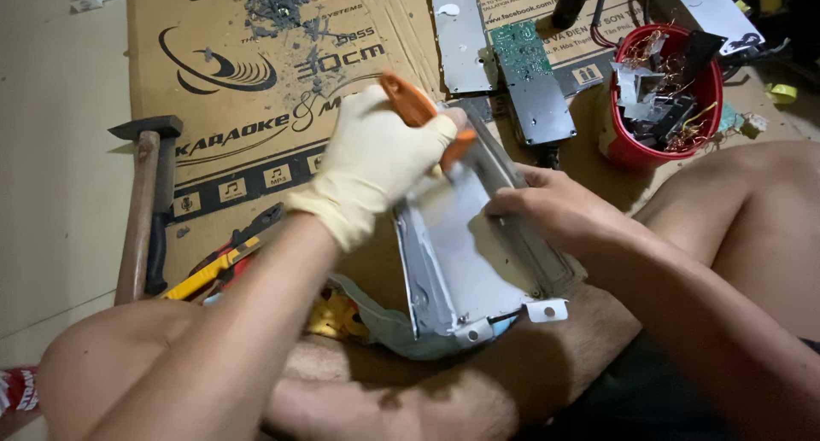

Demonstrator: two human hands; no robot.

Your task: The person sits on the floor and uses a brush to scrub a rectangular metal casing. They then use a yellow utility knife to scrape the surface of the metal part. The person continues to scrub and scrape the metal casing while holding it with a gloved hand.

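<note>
Cardboard (256,108), a flattened printed box, covers most of the floor (51,151) ahead of the seated person and carries nearly everything else. On the person's lap, propped against the bare legs, lies a grey metal chassis (465,262), a shallow tray with raised side walls and small screw tabs at its near end; a pale cloth (376,330) shows under its near corner. The left hand (376,163), in a cream glove, has its fingers clamped round the orange handle of a tool (418,112) that points down into the far end of the chassis; the hand hides the tool's tip. The right hand (547,206), bare, lies on the right wall of the chassis with its fingers curled over the edge, gripping it.

Beyond the right hand stands a red bucket (619,146) filled with scrap metal pieces and copper wire. Left of it, on the cardboard, lie a flat grey metal plate (461,40) and a green circuit board (523,52) fixed to a dark panel. At the far left a hammer (141,202) with a wooden handle rests half on the cardboard, half on the floor, and just beside it, near the left forearm, lies a yellow-handled utility knife (209,270) along with dark pliers. A heap of grey shavings (286,10) is scattered at the top of the cardboard.
</note>
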